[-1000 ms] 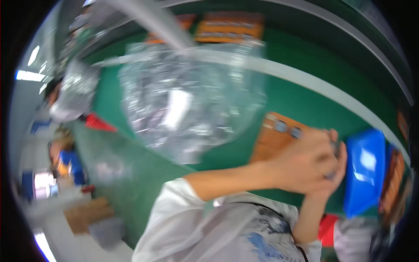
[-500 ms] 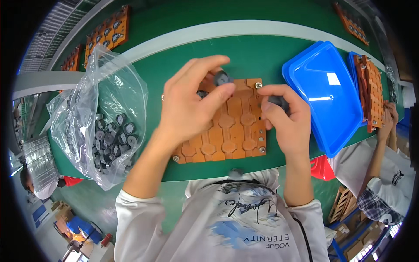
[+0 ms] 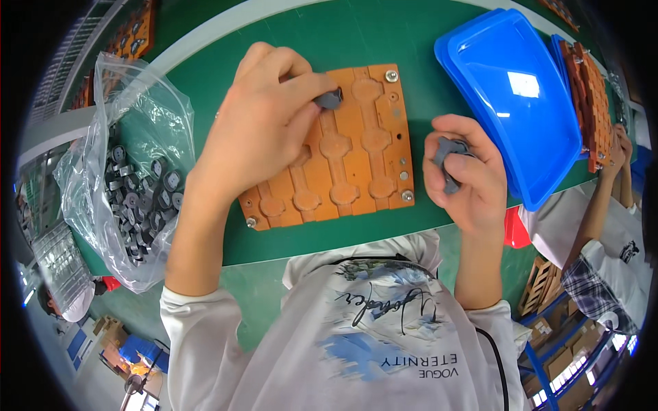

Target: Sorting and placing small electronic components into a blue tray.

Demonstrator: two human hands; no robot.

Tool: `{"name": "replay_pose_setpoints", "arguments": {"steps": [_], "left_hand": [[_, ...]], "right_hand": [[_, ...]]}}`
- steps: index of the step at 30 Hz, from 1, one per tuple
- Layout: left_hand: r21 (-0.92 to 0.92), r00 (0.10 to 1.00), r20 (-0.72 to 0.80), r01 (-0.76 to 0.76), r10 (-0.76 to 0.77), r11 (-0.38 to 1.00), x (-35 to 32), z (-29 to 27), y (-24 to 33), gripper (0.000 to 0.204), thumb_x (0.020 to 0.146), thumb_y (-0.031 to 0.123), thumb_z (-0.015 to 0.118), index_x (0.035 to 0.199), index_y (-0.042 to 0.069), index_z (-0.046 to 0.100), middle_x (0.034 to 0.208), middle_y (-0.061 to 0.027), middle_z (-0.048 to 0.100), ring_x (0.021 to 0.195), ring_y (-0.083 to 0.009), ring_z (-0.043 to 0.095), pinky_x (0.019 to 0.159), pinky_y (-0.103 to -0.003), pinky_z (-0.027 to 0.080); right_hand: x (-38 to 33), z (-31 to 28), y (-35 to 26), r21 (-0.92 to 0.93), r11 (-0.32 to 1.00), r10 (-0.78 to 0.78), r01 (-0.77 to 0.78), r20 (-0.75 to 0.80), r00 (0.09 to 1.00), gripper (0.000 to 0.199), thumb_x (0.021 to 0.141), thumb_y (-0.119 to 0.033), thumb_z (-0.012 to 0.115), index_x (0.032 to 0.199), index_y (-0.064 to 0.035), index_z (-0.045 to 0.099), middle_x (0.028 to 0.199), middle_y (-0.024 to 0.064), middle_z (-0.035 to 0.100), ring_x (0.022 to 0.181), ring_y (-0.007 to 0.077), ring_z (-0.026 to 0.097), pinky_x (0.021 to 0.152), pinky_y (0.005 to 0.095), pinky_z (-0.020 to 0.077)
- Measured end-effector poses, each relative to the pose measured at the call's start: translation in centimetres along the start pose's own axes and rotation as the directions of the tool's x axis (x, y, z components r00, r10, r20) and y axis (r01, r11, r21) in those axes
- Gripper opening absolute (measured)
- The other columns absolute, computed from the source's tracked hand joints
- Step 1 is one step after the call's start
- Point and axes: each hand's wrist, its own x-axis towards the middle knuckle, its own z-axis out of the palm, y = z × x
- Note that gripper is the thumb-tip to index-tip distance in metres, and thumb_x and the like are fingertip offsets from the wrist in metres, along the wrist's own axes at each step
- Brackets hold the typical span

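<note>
An orange-brown fixture board (image 3: 358, 175) lies on the green table, with rows of round recesses joined by straight grooves. My left hand (image 3: 264, 113) reaches over its far left part, pinching a small grey plastic piece (image 3: 330, 101) with a rounded body at a far recess. Whether that piece is seated in the recess I cannot tell. Just beyond the board's right edge, my right hand (image 3: 474, 181) is curled palm up around some loose grey plastic pieces (image 3: 449, 156), the thumb pressing on them. My left hand hides the board's far left recesses.
A clear plastic bag (image 3: 147, 96) full of similar grey pieces (image 3: 140, 205) stands at the left. Stacked blue trays (image 3: 510, 130) lie at the right, beside a pile of orange-brown boards (image 3: 586, 103). A co-worker's hands (image 3: 619, 147) touch that pile. Metal posts (image 3: 391, 76) rise at the board's corners.
My left hand has brought its grey piece down to the board. My right hand has drawn away from the board's edge and turned, showing its pieces. The whole view has shifted.
</note>
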Motion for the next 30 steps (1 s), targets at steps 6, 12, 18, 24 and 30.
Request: {"name": "replay_pose_setpoints", "arguments": {"steps": [6,12,18,24,30], "left_hand": [[0.033,0.999,0.038,-0.020,0.018,0.999,-0.1,-0.4,0.4,0.021,0.080,0.008,0.074,0.101,0.007,0.074,0.091,-0.0087,0.063,0.092,-0.0296,0.059,0.080,-0.038,0.051],[0.030,0.991,0.046,0.126,-0.127,0.992,0.5,-0.2,1.1,0.019,0.082,0.008,0.072,0.100,0.004,0.070,0.088,-0.0108,0.065,0.084,-0.0261,0.063,0.075,-0.037,0.052],[0.098,0.996,-0.037,-0.083,0.087,0.992,0.2,0.5,0.4,0.015,0.086,0.006,0.068,0.101,0.004,0.067,0.097,-0.0064,0.066,0.086,-0.0221,0.065,0.079,-0.031,0.053],[0.204,0.993,-0.022,0.120,-0.118,0.972,0.0,1.0,1.1,0.016,0.089,0.010,0.071,0.103,0.005,0.067,0.097,-0.0081,0.066,0.086,-0.0207,0.065,0.081,-0.030,0.052],[0.103,1.000,0.003,0.020,-0.021,0.994,0.8,0.0,-1.6,0.033,0.093,0.004,0.065,0.126,0.002,0.063,0.111,-0.0083,0.070,0.095,-0.0185,0.065,0.089,-0.030,0.050]], "right_hand": [[-3.7,0.4,0.6,0.087,0.993,-0.072,0.074,-0.024,0.997,0.031,0.083,0.005,0.063,0.114,0.0059,0.058,0.103,0.0238,0.063,0.061,0.0204,0.061,0.050,0.0308,0.0486],[-10.1,0.2,2.4,-0.207,0.977,0.097,-0.048,0.232,0.968,0.023,0.080,-0.001,0.076,0.096,-0.0004,0.061,0.098,0.0171,0.061,0.064,0.0171,0.065,0.053,0.0275,0.0508],[-15.4,0.6,8.2,-0.740,0.629,0.129,0.239,0.403,0.906,0.018,0.082,-0.014,0.077,0.100,-0.0106,0.074,0.091,0.0020,0.063,0.075,0.0230,0.062,0.067,0.0346,0.0505],[-16.4,-1.4,8.5,-0.602,0.756,0.116,0.258,0.511,0.852,0.021,0.084,-0.021,0.076,0.102,-0.0109,0.075,0.090,0.0031,0.064,0.080,0.0231,0.065,0.069,0.0362,0.0500],[-15.8,-1.8,9.5,-0.503,0.812,0.069,0.297,0.587,0.807,0.014,0.084,-0.019,0.069,0.093,-0.0079,0.072,0.098,0.0080,0.063,0.096,0.0260,0.062,0.082,0.0383,0.0483]]}}
